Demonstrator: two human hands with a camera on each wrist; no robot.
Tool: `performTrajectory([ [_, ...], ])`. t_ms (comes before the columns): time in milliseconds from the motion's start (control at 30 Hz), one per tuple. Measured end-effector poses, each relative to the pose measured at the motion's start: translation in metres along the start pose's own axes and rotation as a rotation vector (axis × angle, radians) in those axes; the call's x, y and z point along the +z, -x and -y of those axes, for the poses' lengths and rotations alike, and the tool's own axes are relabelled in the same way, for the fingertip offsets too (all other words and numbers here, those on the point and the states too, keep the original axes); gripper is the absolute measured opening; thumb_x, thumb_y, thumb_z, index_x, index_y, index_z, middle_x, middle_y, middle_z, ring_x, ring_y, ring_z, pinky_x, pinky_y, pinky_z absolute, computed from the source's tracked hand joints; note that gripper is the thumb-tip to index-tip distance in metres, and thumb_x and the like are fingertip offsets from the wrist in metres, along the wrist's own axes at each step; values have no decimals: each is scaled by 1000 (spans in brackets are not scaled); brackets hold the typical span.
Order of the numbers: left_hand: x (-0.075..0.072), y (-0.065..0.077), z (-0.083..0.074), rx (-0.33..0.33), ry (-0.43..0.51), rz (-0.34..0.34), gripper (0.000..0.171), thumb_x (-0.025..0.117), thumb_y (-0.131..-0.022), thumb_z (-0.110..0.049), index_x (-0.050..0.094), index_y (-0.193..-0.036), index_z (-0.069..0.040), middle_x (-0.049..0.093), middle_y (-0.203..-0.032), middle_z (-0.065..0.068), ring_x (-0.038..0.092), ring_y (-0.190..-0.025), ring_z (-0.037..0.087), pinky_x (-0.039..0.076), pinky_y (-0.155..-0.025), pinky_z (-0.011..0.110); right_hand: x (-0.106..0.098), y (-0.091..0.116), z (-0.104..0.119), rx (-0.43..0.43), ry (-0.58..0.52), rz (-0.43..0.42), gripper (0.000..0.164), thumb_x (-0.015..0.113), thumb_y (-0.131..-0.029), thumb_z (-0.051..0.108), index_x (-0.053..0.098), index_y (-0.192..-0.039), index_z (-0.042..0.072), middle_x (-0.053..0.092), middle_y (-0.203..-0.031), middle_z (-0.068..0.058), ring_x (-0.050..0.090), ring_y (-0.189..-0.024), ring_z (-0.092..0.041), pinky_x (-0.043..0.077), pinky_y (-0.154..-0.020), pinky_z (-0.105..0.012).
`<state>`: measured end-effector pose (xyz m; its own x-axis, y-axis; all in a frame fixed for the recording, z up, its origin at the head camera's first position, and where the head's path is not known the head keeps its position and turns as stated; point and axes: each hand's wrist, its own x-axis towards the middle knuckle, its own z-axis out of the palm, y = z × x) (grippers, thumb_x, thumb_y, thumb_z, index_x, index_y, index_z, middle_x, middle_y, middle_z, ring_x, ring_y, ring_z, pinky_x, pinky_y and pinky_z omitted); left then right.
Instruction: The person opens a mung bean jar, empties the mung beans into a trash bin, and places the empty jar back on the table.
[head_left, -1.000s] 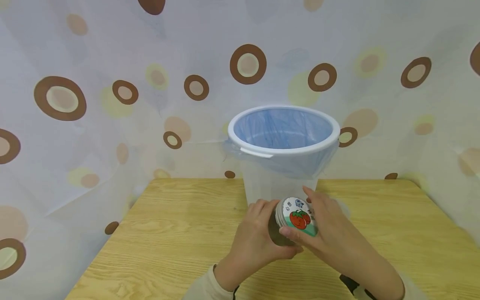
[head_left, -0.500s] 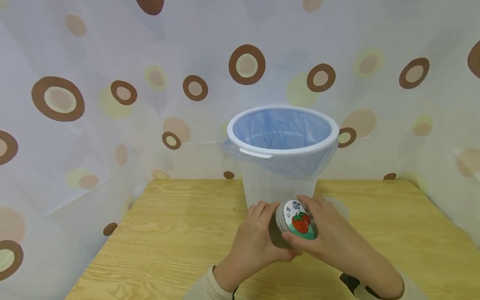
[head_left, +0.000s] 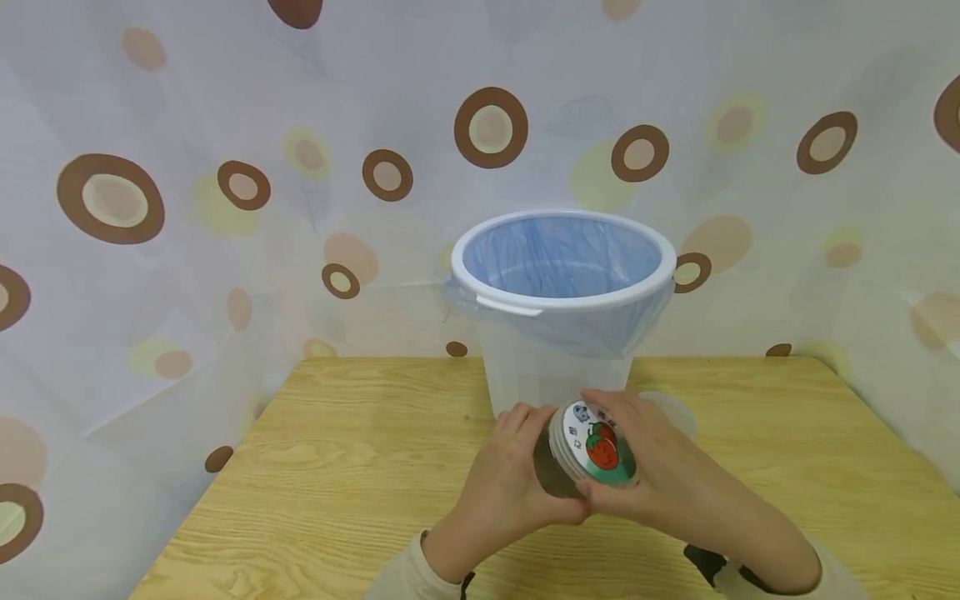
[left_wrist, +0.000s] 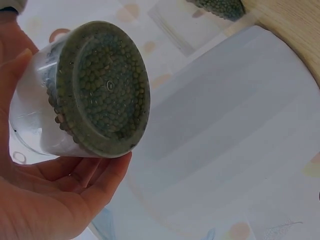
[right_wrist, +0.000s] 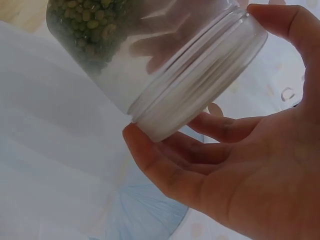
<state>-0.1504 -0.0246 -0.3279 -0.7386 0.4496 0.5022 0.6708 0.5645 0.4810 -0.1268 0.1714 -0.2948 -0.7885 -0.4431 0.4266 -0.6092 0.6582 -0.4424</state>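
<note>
A clear jar (left_wrist: 102,92) part filled with green mung beans (right_wrist: 92,27) is held tilted above the table, in front of a bin. My left hand (head_left: 506,475) grips the body of the jar, with its fingers wrapped round the side. On its screw lid (head_left: 596,442) is a tomato picture over white and green. My right hand (head_left: 652,467) holds the lid by its rim, thumb on the near side and fingers on the far side. In the right wrist view the lid (right_wrist: 200,75) sits on the jar's neck.
A white bin (head_left: 555,367) with a blue bag liner (head_left: 562,258) stands behind the hands on the wooden table (head_left: 360,467). Partly hidden by my right hand is a clear round object (head_left: 675,410). A patterned sheet (head_left: 300,100) hangs behind.
The right hand's fingers have come down onto the lid's rim. The lid's picture has turned counterclockwise as seen from above. The left hand and jar stay nearly in place.
</note>
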Motion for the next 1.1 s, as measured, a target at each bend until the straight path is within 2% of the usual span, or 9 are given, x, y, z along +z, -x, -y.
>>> performTrajectory([
  [133,0,1,0,-3,19,2,77,88,-61,-33,55,-126,-8,54,-110,-1,47,-101,13,48,-85,23,-1,2,-2,-80,-35,6,72,75,-78,19,39,-138,4,49,-127,-11,51,-101,-18,50,-75,-29],
  [233,1,1,1,3,24,-6,75,87,-61,-32,56,-125,-9,54,-109,-1,47,-100,13,48,-84,23,0,1,1,-76,-59,6,71,76,-80,23,39,-138,4,49,-127,-10,50,-101,-18,51,-77,-29],
  [300,1,2,1,4,22,-11,75,88,-62,-34,56,-125,-9,54,-108,-2,47,-100,13,47,-83,22,0,0,4,-13,-89,18,72,75,-83,31,38,-138,4,49,-127,-9,51,-102,-18,51,-77,-29],
  [467,4,2,1,15,-24,-25,78,90,-60,-40,56,-123,-10,54,-105,-3,48,-97,12,47,-82,21,-1,-3,14,235,-99,66,76,64,-89,48,38,-139,-2,49,-131,-16,51,-112,-30,52,-81,-38],
  [533,5,1,1,32,-59,-32,80,91,-59,-42,56,-123,-10,54,-105,-3,48,-96,12,46,-82,21,-1,-4,15,293,-69,82,77,62,-89,51,39,-138,-4,49,-130,-19,50,-114,-33,51,-82,-42],
  [600,6,1,1,50,-88,-37,81,91,-58,-43,56,-123,-9,54,-105,-2,49,-96,13,46,-82,21,0,-5,15,321,-45,90,78,62,-87,53,42,-136,-4,52,-125,-18,52,-108,-31,51,-80,-40],
  [733,7,0,1,73,-131,-45,83,91,-57,-45,56,-122,-8,55,-106,-1,50,-97,13,46,-84,21,2,-6,13,312,-16,74,74,67,-83,54,49,-127,-2,56,-111,-12,54,-94,-21,49,-70,-31],
  [800,8,1,1,78,-141,-50,83,91,-56,-46,56,-121,-8,55,-105,-1,50,-96,13,46,-84,21,2,-6,11,301,-1,70,75,69,-81,54,50,-127,-3,56,-110,-11,54,-91,-20,48,-66,-28],
  [1100,9,1,3,76,-115,-51,82,91,-56,-43,56,-121,-8,54,-104,-1,50,-95,12,46,-82,20,1,-6,6,249,-7,92,86,72,-80,53,42,-136,-5,53,-118,-14,52,-95,-20,49,-69,-29],
])
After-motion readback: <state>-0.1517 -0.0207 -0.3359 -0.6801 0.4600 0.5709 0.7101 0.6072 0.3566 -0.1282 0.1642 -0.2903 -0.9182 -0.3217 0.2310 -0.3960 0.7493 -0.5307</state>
